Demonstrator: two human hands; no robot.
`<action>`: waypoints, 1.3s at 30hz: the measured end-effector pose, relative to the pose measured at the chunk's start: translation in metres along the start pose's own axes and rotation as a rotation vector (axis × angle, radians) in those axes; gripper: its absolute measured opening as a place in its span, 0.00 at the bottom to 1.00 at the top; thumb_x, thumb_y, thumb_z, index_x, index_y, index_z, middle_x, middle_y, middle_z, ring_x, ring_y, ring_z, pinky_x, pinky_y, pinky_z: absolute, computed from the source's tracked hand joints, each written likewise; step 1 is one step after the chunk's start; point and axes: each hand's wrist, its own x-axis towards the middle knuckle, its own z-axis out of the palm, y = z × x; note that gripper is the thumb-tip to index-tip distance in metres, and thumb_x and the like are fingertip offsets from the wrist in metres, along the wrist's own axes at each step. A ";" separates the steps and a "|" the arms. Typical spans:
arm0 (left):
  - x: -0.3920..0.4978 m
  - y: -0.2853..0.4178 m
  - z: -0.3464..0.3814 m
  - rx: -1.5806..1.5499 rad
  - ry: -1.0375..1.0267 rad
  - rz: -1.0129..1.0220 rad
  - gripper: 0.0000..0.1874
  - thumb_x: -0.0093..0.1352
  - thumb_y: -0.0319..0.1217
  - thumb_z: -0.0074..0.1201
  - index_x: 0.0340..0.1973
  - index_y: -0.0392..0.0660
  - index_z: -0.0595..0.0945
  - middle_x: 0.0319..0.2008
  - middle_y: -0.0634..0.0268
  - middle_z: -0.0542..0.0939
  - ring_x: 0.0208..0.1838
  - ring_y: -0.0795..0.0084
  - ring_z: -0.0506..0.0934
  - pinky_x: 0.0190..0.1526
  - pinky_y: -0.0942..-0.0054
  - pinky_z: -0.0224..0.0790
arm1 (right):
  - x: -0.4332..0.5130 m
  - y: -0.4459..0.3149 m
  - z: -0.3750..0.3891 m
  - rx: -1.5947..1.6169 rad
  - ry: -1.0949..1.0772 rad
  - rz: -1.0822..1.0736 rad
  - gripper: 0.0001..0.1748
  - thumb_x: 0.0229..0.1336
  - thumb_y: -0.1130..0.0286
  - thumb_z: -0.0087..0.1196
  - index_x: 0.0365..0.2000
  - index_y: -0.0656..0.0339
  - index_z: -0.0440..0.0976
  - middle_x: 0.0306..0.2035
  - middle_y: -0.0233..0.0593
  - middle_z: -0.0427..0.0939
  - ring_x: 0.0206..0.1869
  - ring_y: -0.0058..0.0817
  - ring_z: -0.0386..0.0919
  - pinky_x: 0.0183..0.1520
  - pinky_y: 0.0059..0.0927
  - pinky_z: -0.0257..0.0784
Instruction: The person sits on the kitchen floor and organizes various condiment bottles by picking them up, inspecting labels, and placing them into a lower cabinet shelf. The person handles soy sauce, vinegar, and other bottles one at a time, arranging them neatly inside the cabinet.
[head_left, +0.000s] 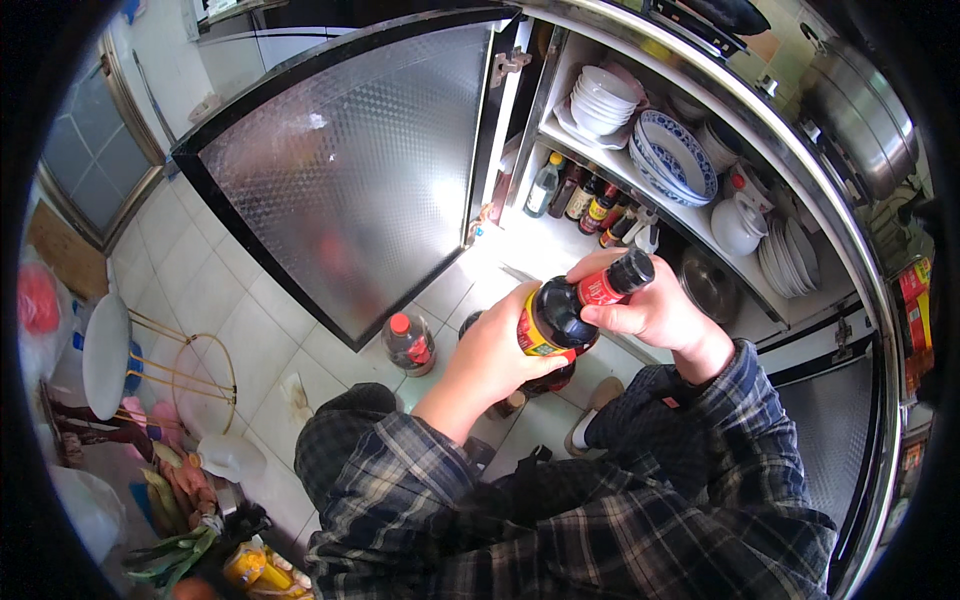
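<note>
Between my two hands is a dark sauce bottle (564, 309) with a black cap, a red neck label and a yellow and red body label. My left hand (489, 345) wraps around its body, while my right hand (660, 304) grips the neck just below the cap. The bottle is tilted, cap towards the upper right. Below it on the floor, other dark bottles (551, 382) are partly hidden by my hands. A clear bottle with a red cap (409, 349) stands on the tiles to the left. In front, the lower cupboard shelf (536, 229) holds several sauce bottles (592, 210).
A textured glass cupboard door (352, 165) stands open at the left. White bowls (600, 105), blue-patterned dishes (675, 157) and a white teapot (739, 223) fill the upper shelf. A metal lid (709, 281) leans low inside. Behind at left are a stool (112, 356), a plastic jug (229, 457) and vegetables (176, 487).
</note>
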 end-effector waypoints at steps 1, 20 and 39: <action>0.002 -0.001 0.001 -0.010 0.021 0.025 0.50 0.54 0.40 0.75 0.67 0.43 0.62 0.60 0.45 0.74 0.62 0.48 0.74 0.61 0.59 0.67 | 0.003 0.000 -0.005 -0.040 0.027 -0.010 0.24 0.50 0.68 0.71 0.47 0.66 0.77 0.41 0.38 0.80 0.45 0.28 0.78 0.53 0.31 0.72; 0.028 -0.042 -0.027 0.506 -0.301 -0.276 0.28 0.64 0.46 0.63 0.52 0.41 0.74 0.42 0.55 0.80 0.47 0.52 0.79 0.45 0.57 0.73 | 0.172 0.398 -0.049 -0.265 0.685 0.597 0.15 0.49 0.69 0.69 0.37 0.63 0.80 0.29 0.33 0.82 0.26 0.20 0.79 0.32 0.25 0.76; 0.048 -0.071 -0.049 0.535 -0.341 -0.412 0.31 0.65 0.46 0.62 0.56 0.39 0.73 0.43 0.55 0.80 0.46 0.54 0.80 0.44 0.58 0.74 | 0.291 0.462 -0.051 -0.166 0.609 0.738 0.14 0.52 0.69 0.69 0.39 0.61 0.80 0.31 0.33 0.82 0.27 0.22 0.79 0.32 0.25 0.77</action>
